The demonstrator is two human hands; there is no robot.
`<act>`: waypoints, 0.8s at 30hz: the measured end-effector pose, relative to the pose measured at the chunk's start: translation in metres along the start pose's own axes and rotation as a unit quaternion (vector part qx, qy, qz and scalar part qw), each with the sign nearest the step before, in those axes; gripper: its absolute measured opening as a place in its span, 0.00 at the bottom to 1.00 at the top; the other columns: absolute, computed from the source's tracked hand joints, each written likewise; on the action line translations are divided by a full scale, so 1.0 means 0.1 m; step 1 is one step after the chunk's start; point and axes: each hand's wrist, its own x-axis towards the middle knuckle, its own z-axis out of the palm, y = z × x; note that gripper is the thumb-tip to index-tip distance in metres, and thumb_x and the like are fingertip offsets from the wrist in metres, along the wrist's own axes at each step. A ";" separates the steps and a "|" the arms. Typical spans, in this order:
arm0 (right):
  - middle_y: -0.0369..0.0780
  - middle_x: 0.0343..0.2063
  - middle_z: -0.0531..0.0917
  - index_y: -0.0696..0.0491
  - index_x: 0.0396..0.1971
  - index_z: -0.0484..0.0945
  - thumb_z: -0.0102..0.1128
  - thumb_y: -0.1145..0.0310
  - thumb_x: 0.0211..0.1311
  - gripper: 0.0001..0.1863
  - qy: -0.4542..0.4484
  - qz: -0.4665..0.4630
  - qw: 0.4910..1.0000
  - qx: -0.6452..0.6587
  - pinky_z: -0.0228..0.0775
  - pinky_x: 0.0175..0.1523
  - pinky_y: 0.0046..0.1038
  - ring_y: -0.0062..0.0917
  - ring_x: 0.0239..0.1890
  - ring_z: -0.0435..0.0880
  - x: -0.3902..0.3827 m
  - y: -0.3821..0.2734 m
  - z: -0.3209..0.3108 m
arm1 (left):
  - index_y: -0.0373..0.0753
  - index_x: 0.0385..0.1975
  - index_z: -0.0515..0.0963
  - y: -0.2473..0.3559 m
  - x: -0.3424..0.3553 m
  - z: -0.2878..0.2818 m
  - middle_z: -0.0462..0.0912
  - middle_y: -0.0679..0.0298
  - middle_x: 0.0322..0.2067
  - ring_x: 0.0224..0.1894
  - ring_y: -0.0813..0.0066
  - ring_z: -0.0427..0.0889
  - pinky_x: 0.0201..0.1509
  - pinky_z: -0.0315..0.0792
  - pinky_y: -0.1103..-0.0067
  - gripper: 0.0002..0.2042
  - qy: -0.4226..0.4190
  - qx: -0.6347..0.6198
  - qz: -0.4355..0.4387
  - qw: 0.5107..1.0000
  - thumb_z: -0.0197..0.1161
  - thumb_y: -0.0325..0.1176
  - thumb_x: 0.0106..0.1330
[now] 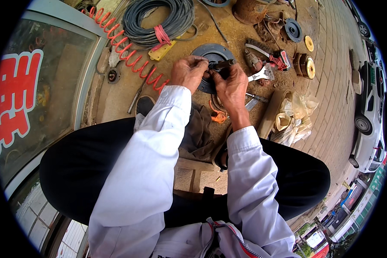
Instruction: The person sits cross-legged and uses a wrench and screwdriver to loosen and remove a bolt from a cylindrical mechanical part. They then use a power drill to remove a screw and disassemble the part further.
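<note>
In front of me a dark round metal flange [207,87] lies on the ground, with a short dark shaft [223,64] standing out from its middle. My left hand [189,73] reaches to the flange's centre from the left. Its thumb and fingertips are pinched together at the base of the shaft, and whatever they hold is too small to make out. My right hand [233,88] comes in from the right, thumb low and bent fingers closed about the shaft. Part of the flange's face is hidden by both hands.
Beyond lie a coil of black cable [135,26], a red spiral hose [135,64] and a rusty housing [247,13]. Rightward are a wire brush [258,46], a wrench [262,74], another flange [293,30] and a plastic bag [303,109]. A glass door [51,73] stands left.
</note>
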 end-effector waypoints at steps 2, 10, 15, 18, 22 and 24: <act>0.49 0.27 0.82 0.63 0.32 0.78 0.71 0.77 0.49 0.12 -0.023 0.040 0.999 0.008 0.73 0.37 0.33 0.36 0.29 0.82 0.00 -0.09 -0.07 | 0.28 0.37 0.83 0.01 -0.02 0.01 0.85 0.59 0.28 0.26 0.76 0.83 0.32 0.77 0.81 0.09 -0.007 -0.002 0.005 1.000 0.66 0.28 0.65; 0.43 0.28 0.86 0.67 0.39 0.82 0.67 0.74 0.58 0.12 0.025 0.146 0.983 0.109 0.75 0.37 0.25 0.19 0.30 0.81 0.03 -0.03 -0.25 | 0.29 0.37 0.84 0.04 -0.03 0.03 0.87 0.61 0.29 0.27 0.76 0.84 0.32 0.76 0.78 0.12 -0.006 0.084 0.010 0.996 0.71 0.34 0.65; 0.41 0.25 0.86 0.67 0.34 0.85 0.69 0.71 0.57 0.12 0.017 0.181 0.973 0.144 0.73 0.35 0.25 0.19 0.28 0.79 0.02 -0.04 -0.18 | 0.29 0.37 0.84 -0.04 0.01 0.00 0.87 0.60 0.29 0.27 0.76 0.84 0.32 0.76 0.79 0.11 -0.012 0.071 0.025 0.997 0.71 0.33 0.65; 0.40 0.24 0.86 0.67 0.33 0.85 0.69 0.71 0.57 0.13 0.015 0.198 0.969 0.149 0.72 0.34 0.24 0.18 0.27 0.79 0.04 -0.05 -0.18 | 0.29 0.37 0.84 0.00 -0.02 0.01 0.87 0.60 0.29 0.27 0.76 0.84 0.32 0.76 0.79 0.11 -0.011 0.070 0.020 0.997 0.71 0.32 0.65; 0.39 0.23 0.86 0.67 0.34 0.86 0.68 0.71 0.57 0.12 0.013 0.213 0.964 0.157 0.71 0.33 0.24 0.18 0.26 0.78 0.04 -0.13 -0.18 | 0.29 0.37 0.84 -0.05 0.01 -0.01 0.87 0.60 0.29 0.27 0.75 0.85 0.32 0.76 0.78 0.12 -0.014 0.076 0.019 0.997 0.71 0.33 0.65; 0.39 0.23 0.85 0.68 0.33 0.86 0.68 0.72 0.57 0.12 0.009 0.220 0.965 0.141 0.71 0.32 0.24 0.17 0.25 0.78 0.05 -0.11 -0.19 | 0.28 0.37 0.84 -0.04 0.02 -0.01 0.87 0.60 0.29 0.27 0.75 0.85 0.31 0.75 0.78 0.13 -0.013 0.097 0.015 0.995 0.71 0.34 0.64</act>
